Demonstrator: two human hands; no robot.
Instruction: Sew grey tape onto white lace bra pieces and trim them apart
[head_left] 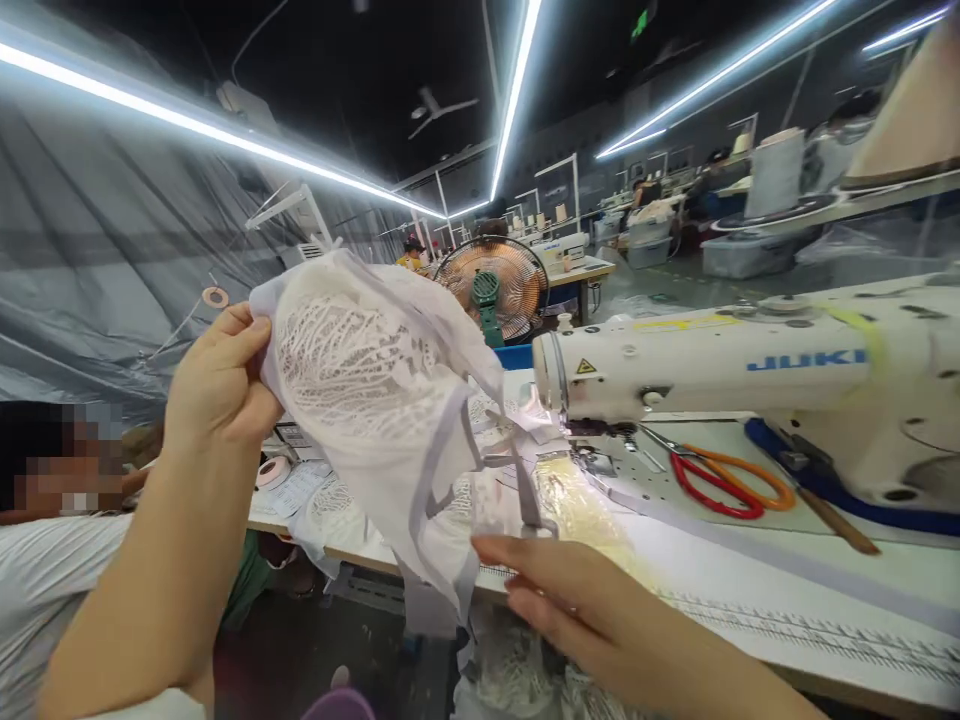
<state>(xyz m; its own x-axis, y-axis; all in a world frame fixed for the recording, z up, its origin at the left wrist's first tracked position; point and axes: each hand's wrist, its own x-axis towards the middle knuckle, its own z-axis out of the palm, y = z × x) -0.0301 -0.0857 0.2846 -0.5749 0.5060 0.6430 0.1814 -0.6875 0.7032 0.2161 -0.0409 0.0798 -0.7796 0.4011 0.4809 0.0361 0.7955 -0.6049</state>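
Observation:
Raised at the left, my left hand (225,375) pinches the edge of a white lace bra (352,350) between thumb and fingers. Its openwork cup faces me, with pale lilac-grey edging, and the lower part hangs down in front of the table edge. My right hand (577,610) is low at the centre, fingers stretched out beside the hanging grey straps (527,490). Whether its fingertips touch the cloth I cannot tell. Behind the straps, more white lace pieces (330,505) lie on the sewing table (720,570).
A JUKI sewing machine (697,365) stands at the right. Red-and-orange-handled scissors (720,480) and a wooden-handled tool (836,520) lie under its arm. A fan (487,285) is behind the bra. A person in white (60,590) sits at the left. A purple bin (339,703) is below.

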